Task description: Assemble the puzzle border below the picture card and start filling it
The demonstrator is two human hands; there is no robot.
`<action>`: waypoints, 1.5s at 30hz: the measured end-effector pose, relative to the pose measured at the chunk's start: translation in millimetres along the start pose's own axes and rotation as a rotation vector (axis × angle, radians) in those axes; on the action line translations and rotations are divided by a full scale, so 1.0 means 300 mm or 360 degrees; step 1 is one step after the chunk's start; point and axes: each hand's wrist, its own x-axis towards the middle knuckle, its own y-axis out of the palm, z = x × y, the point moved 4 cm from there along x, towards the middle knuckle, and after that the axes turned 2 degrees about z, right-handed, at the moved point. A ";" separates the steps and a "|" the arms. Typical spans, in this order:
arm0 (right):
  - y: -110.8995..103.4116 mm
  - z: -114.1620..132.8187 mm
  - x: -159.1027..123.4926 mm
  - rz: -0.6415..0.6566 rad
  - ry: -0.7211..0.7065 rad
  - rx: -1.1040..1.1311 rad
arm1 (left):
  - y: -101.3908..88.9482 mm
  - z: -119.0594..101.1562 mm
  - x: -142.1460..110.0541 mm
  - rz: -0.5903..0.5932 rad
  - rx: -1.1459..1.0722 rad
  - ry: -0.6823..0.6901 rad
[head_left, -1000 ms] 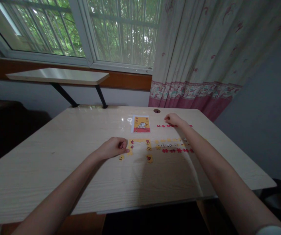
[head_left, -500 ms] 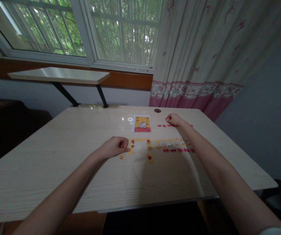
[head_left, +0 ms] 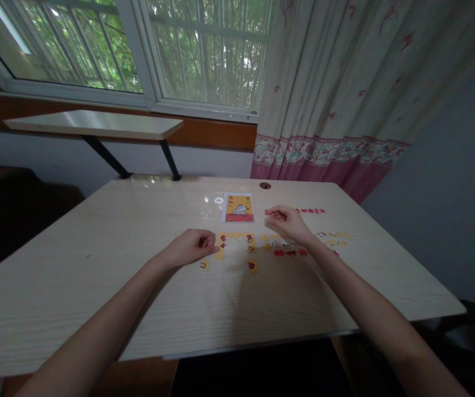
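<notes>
Small yellow and red puzzle pieces [head_left: 249, 249] lie spread on a pale wooden table [head_left: 96, 275]. My left hand [head_left: 191, 246] rests on the table as a loose fist, its fingertips against the left end of a yellow row of pieces. My right hand [head_left: 287, 222] hovers above the middle pieces with thumb and fingers pinched together; what they hold, if anything, is too small to name. A yellow picture card [head_left: 238, 208] with a red lower band lies just beyond the hands. A short row of red pieces [head_left: 311, 210] sits at the far right.
A hole [head_left: 265, 186] pierces the table near its far edge. A narrow shelf [head_left: 92, 124] on black brackets juts out under the window. A patterned curtain [head_left: 345, 99] hangs at the back right. The table's near edge runs below my forearms.
My right hand has drawn back from the far red row toward me and to the left, over the middle pieces. My left hand has stayed put.
</notes>
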 end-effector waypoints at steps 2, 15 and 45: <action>0.052 0.005 -0.040 0.0040 0.0121 0.0199 | -0.005 -0.005 0.000 -0.0079 -0.0014 -0.0001; 0.261 0.064 -0.144 0.0298 0.0456 0.0799 | 0.073 -0.138 -0.007 -0.0249 -0.0777 -0.0048; 0.240 0.154 -0.207 -0.0079 -0.1038 -0.0780 | 0.102 -0.140 0.001 -0.0191 -0.0903 -0.0028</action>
